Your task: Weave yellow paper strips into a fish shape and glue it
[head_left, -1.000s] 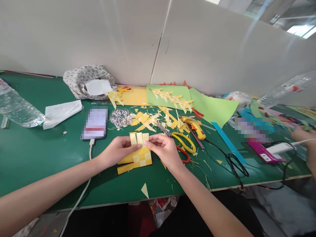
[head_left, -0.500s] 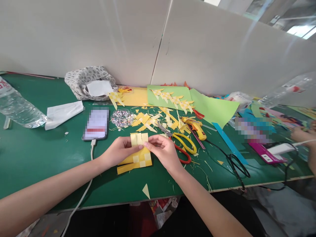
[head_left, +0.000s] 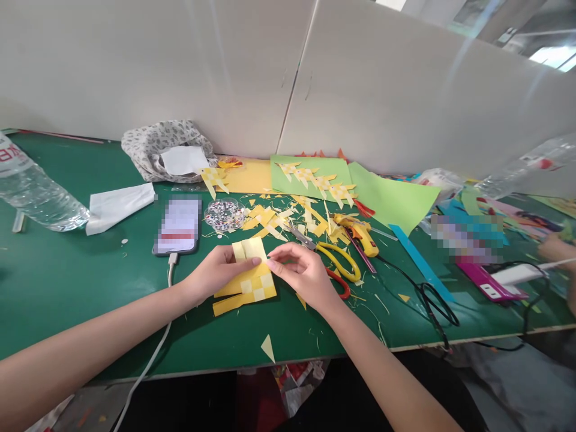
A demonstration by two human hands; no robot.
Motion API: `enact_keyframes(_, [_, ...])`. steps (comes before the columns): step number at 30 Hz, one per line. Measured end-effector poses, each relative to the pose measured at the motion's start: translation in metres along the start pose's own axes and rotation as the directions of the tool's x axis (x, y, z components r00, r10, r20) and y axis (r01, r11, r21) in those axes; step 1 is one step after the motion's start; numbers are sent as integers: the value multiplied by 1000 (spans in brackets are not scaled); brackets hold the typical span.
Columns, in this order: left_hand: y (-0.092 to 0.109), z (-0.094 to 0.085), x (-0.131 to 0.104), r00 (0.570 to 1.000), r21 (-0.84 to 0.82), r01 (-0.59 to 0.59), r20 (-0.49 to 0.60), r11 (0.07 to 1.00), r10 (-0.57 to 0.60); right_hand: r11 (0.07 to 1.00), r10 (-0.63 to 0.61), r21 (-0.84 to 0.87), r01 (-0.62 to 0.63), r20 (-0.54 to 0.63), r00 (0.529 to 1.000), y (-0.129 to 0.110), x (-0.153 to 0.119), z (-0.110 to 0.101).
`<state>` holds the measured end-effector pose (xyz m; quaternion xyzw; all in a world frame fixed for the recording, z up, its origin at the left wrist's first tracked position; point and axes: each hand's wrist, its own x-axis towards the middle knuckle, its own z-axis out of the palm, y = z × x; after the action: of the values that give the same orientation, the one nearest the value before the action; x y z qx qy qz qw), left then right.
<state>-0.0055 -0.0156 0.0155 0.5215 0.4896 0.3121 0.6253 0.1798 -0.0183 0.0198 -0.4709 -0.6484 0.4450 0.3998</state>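
A yellow and cream piece of woven paper strips (head_left: 260, 289) is held over the green table, with a checkered pattern on its lower right and loose yellow strip ends at lower left. My left hand (head_left: 219, 273) grips it from the left, thumb across the front and fingers behind. My right hand (head_left: 300, 270) pinches at its right edge, thumb and forefinger close together; whether paper lies between those tips is hard to make out. Just beyond the right hand lie scissors (head_left: 339, 259) with one yellow and one red handle.
Behind the hands are yellow paper scraps (head_left: 270, 219), a clear bead box (head_left: 224, 215) and a yellow glue gun (head_left: 360, 234). Woven paper fish (head_left: 315, 180) rest on green paper. A plugged-in phone (head_left: 179, 225) and water bottle (head_left: 42, 186) stand left. Another person's hand (head_left: 555, 247) shows far right.
The cream strips at the top, upright and separate before, now lie tilted and closer together. My right thumb has drawn off the paper's front to its right edge.
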Motion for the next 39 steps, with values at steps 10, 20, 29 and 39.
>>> enact_keyframes(10, [-1, -2, 2, 998, -120, 10, 60, 993, -3, 999, 14, -41, -11, 77, 997, 1, 1, -4])
enact_keyframes(20, [3, -1, 0, 999, -123, 5, 38, 992, -1, 999, 48, -16, -48, 40, 998, 3, 1, -1])
enact_keyframes(29, [2, -2, 2, 997, -65, -25, 71, 998, 29, 999, 48, -16, -48, -21, 999, 4, 2, -3])
enact_keyframes(39, [4, -6, 0, 997, -3, -76, -13, 997, 76, 990, 133, 42, -132, -21, 991, 4, 4, -9])
